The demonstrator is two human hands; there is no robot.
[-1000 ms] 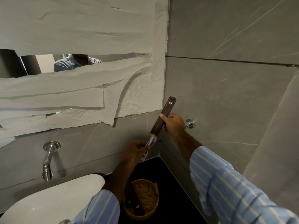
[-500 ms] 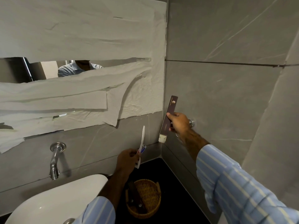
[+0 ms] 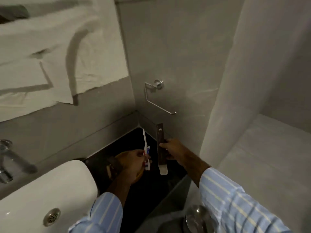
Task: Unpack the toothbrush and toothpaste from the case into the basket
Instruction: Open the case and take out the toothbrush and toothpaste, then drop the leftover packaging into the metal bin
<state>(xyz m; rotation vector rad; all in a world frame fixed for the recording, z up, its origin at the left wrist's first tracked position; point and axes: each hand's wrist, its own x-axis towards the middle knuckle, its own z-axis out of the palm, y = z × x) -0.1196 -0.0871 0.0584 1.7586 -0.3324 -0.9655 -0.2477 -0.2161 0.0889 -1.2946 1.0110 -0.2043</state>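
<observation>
My left hand (image 3: 134, 163) grips a white toothbrush (image 3: 144, 137) together with a small white, red and blue toothpaste tube (image 3: 147, 158), both held upright. The hand hovers over the woven basket (image 3: 120, 157), which sits on the black counter and is mostly hidden behind the hand and wrist. My right hand (image 3: 173, 148) is shut around the middle of a long dark brown case (image 3: 160, 140), held upright, with a pale liner sticking out of its lower end. Toothbrush and case are a short gap apart.
A white basin (image 3: 50, 187) with a drain lies at the lower left, and a chrome tap (image 3: 5, 158) juts from the wall on the left. On the corner wall above hangs a chrome paper holder (image 3: 157, 96). A round metal lid (image 3: 198, 219) is at the bottom right.
The toothbrush and toothpaste came out of the case in my left hand. Both hands lowered toward the basket, and the view tilted down and blurred.
</observation>
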